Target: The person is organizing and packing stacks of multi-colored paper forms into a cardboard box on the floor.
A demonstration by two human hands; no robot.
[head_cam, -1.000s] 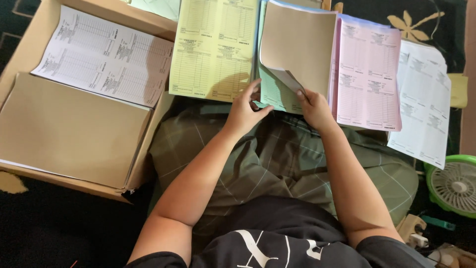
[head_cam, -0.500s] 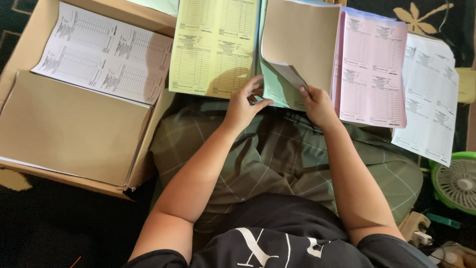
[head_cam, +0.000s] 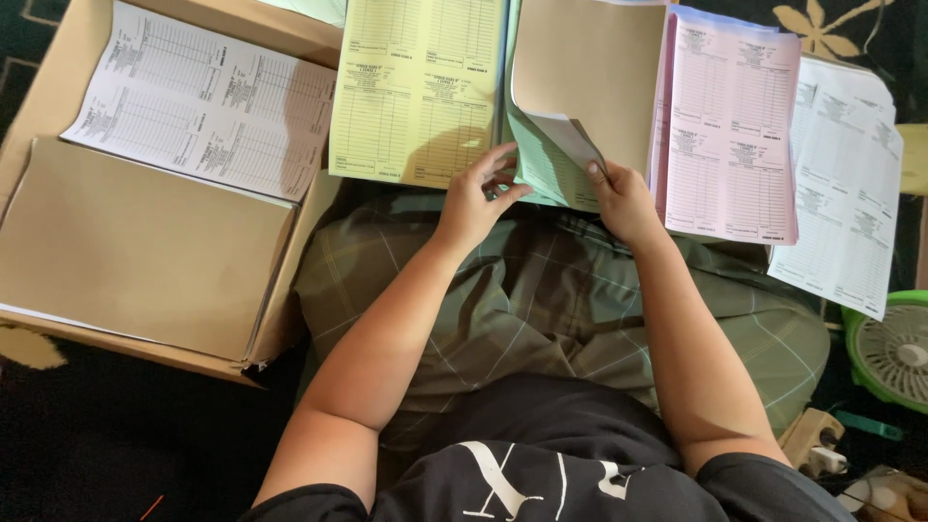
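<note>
Taking the yellow form sheet as my marker, I see farthest to its left a cardboard box holding a white printed sheet and a brown paper stack. Just below the yellow sheet's lower right corner, my left hand has its fingers loosely curled, fingertips touching the edge of the green sheets. Right of the yellow sheet lies the brown sheet with its bottom corner lifted; my right hand pinches that curled corner between thumb and fingers. Farther right are pink forms, white forms and a green fan.
</note>
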